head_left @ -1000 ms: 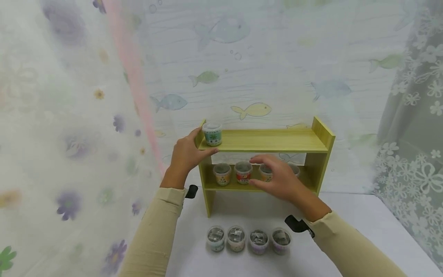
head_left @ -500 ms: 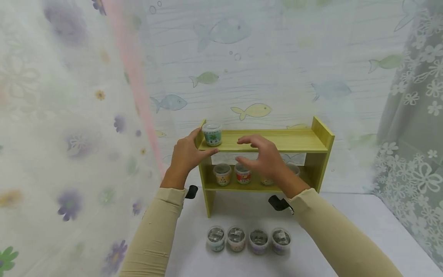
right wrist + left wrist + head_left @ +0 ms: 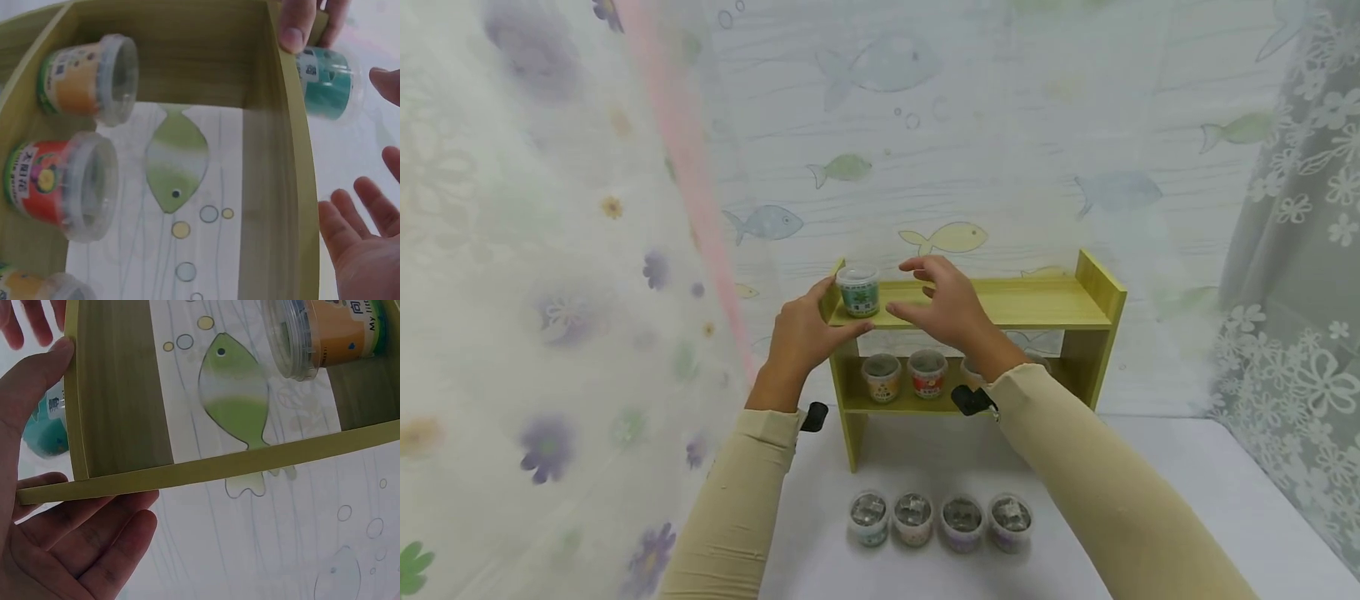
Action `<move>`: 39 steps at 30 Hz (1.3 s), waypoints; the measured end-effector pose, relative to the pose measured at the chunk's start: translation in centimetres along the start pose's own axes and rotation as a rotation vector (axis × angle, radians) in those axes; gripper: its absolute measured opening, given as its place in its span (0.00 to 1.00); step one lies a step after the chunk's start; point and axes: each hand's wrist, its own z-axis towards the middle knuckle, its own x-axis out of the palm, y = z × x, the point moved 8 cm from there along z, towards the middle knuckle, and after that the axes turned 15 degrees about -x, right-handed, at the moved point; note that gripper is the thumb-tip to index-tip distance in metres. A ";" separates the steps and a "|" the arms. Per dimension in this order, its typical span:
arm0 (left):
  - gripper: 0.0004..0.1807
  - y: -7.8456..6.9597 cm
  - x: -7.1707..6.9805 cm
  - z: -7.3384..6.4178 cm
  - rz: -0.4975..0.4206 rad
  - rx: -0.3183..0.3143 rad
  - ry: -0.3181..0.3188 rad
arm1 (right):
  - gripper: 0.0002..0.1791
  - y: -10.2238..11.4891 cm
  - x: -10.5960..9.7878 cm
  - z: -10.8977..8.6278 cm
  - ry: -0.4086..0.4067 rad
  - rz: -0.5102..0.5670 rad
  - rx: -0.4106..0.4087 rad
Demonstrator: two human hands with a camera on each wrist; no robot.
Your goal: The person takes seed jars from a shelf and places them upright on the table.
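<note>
Teal cup (image 3: 859, 293) stands upright at the left end of the top board of the rack (image 3: 1000, 304), near the front edge, where a nudge could tip it off. Left hand (image 3: 801, 333) grips the rack's corner, so a tug might jolt the cup. Right hand (image 3: 947, 304), spread and holding nothing, could knock it sideways. Falling, it might strike cups (image 3: 913, 518) on the tabletop (image 3: 816, 542).

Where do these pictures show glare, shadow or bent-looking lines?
Head view: bright glints on the tops of the four front cups, a faint shadow beneath the shelf; left wrist view: the shelf's long edge bows slightly, probably lens distortion; right wrist view: a similar bow, and the green cup looks soft.
</note>
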 end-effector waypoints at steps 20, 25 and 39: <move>0.58 -0.8 -0.2 -0.1 0.011 0.039 0.008 | 0.49 -1.1 4.3 3.2 0.071 0.132 0.233; 0.56 -1.3 -0.5 0.1 0.002 0.067 -0.026 | 0.42 -0.7 3.9 3.6 0.047 0.094 0.199; 0.56 -0.4 -0.3 -0.4 -0.003 0.020 -0.001 | 0.41 -1.9 1.9 1.6 0.087 0.073 0.197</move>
